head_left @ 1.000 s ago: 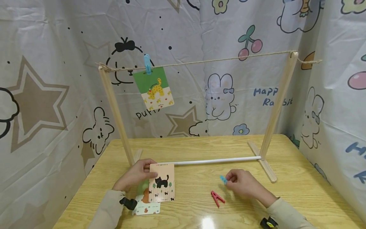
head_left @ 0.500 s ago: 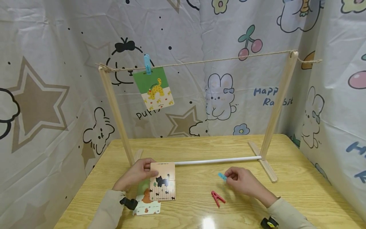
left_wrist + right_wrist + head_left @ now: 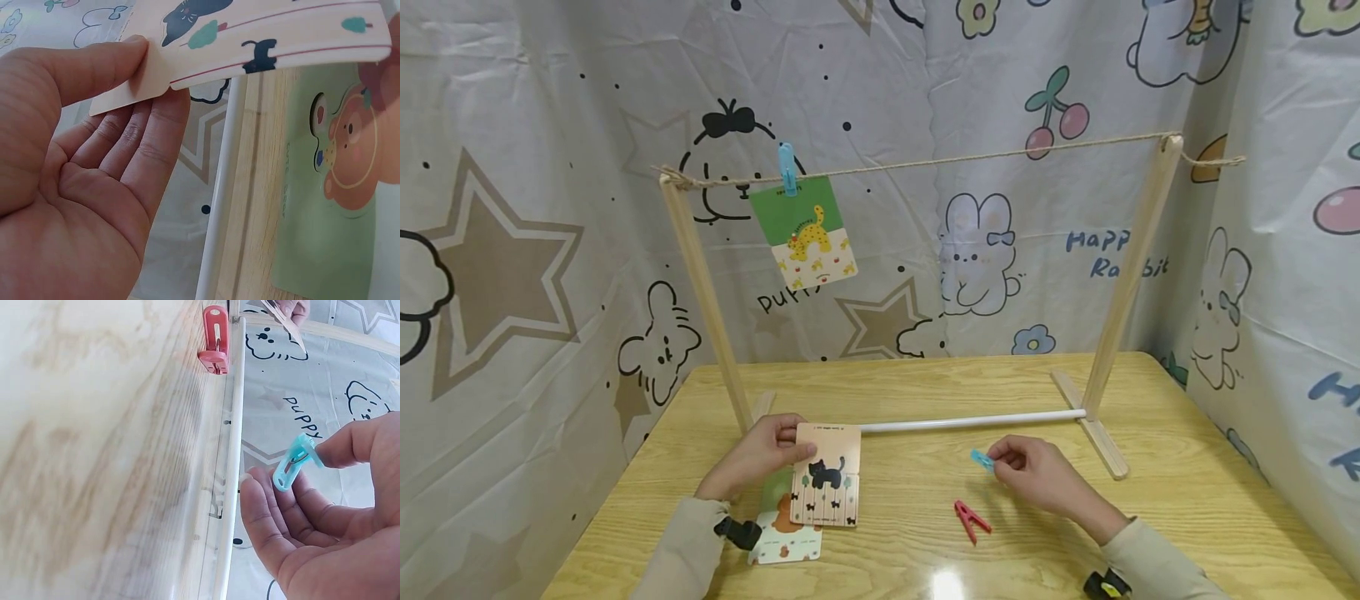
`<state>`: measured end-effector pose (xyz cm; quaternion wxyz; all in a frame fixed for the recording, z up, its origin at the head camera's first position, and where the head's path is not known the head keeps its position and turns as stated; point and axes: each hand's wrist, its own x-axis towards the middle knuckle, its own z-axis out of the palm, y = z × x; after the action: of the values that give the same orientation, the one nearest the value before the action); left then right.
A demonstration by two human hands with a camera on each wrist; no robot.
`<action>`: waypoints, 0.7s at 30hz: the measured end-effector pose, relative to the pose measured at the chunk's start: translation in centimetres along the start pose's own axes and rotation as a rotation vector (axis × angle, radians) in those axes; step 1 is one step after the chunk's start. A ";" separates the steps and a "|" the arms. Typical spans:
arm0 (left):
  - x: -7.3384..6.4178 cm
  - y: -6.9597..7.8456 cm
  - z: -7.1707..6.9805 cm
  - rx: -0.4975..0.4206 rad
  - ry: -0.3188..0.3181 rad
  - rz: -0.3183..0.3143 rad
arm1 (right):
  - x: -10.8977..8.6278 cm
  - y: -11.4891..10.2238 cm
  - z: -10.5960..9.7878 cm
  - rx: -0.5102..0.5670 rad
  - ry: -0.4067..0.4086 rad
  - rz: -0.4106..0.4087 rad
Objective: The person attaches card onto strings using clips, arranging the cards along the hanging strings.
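Note:
My left hand (image 3: 767,450) pinches the upper left edge of a cream card with a black cat (image 3: 826,475), thumb on the front and fingers behind it. Beneath, partly covered, a green and white bear card (image 3: 786,546) lies on the table. In the right wrist view a light-blue clothespin (image 3: 296,461) sits between the thumb and fingers of my right hand (image 3: 325,519), held above the table. A red clothespin (image 3: 972,522) lies on the table, left of and nearer than that hand. On the twine (image 3: 925,163), a blue clothespin (image 3: 787,169) holds a green leopard card (image 3: 805,233), which hangs tilted.
Two wooden posts (image 3: 706,300) carry the twine across the back of the table (image 3: 910,475). A white rod (image 3: 970,422) joins their feet low down, behind both hands. A patterned curtain (image 3: 880,83) encloses the back and sides.
The cat card has risen very slightly and tilted a little in my left hand. My right hand has shifted slightly up and left with the blue clothespin. The hanging card stays put.

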<state>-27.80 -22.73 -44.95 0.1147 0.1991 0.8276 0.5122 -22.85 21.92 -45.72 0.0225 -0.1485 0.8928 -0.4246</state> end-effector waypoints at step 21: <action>-0.1 0.5 0.0 0.018 0.034 0.026 | -0.1 -0.2 -0.2 0.048 0.038 -0.051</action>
<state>-27.61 -22.60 -44.49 0.0921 0.2022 0.8312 0.5096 -22.72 21.99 -45.43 -0.0017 -0.1627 0.8785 -0.4492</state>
